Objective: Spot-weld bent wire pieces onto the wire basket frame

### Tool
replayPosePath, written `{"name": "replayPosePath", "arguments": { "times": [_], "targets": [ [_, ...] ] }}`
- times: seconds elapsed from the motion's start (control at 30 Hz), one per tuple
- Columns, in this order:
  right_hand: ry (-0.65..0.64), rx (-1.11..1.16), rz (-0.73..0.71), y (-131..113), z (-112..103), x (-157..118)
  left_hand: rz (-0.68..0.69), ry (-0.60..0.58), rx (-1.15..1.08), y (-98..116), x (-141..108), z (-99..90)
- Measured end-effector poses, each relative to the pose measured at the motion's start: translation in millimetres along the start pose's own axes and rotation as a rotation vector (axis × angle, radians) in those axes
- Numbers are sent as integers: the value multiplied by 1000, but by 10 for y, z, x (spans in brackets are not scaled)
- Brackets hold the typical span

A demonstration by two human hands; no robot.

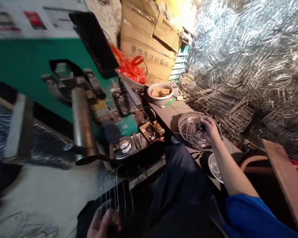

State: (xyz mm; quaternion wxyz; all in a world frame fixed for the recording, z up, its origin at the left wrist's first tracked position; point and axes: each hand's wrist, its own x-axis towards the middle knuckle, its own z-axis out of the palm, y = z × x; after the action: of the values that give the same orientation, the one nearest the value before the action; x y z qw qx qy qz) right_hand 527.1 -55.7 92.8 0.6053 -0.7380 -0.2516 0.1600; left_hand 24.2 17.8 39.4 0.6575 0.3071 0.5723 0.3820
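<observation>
Two hands in view, then?

Yes, both the person's own. What lies furthest left of them?

A green machine [39,56], well left of the left hand [103,224], with a steel roller [81,119] on its front, nearer that hand.

And the left hand?

Low in the frame, fingers curled and blurred. A wire grid [116,195] rises just beside it. Cannot tell whether the fingers grip its bars.

Between the hands?

Dark trousers [181,188] over the lap. Beyond them, on the tabletop [169,114], sit a wire fan guard [125,102], a small tray of scrap [151,130] and a steel basin [160,94].

Right hand?

Narrow, fingertips pinched on a thin wire strand [186,130], directly over coiled wire [191,132] in a round tray [180,125]. Blue sleeve [250,215] on that arm. A second round tray [215,167] lies just below the hand.

Further right?

Heaped wire racks [218,105], then a wooden board [285,178] at the far edge.
</observation>
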Motion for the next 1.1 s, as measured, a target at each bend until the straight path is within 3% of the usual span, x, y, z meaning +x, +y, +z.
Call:
{"name": "replayPosePath", "arguments": {
  "times": [0.07,0.17,0.3,0.47,0.6,0.83,1.1],
  "targets": [
    [-168,247,-42,-338,169,-174,42,1,-42,-30,32,19],
    [-452,192,13,-670,541,-434,108,-24,-107,-56,16,70],
    [-752,64,90,-718,1083,-721,189,-42,-176,10,-108,122],
    [-676,30,-59,-435,1645,-1055,294,-48,-249,108,-168,64],
    [-687,37,-124,-347,1901,-1298,324,-58,-248,112,-172,27],
    [-700,12,-189,-433,2049,-1382,316,-52,-221,31,-39,123],
    [-716,19,-240,-259,2238,-1265,314,-11,-165,19,147,336]
  ]
}}
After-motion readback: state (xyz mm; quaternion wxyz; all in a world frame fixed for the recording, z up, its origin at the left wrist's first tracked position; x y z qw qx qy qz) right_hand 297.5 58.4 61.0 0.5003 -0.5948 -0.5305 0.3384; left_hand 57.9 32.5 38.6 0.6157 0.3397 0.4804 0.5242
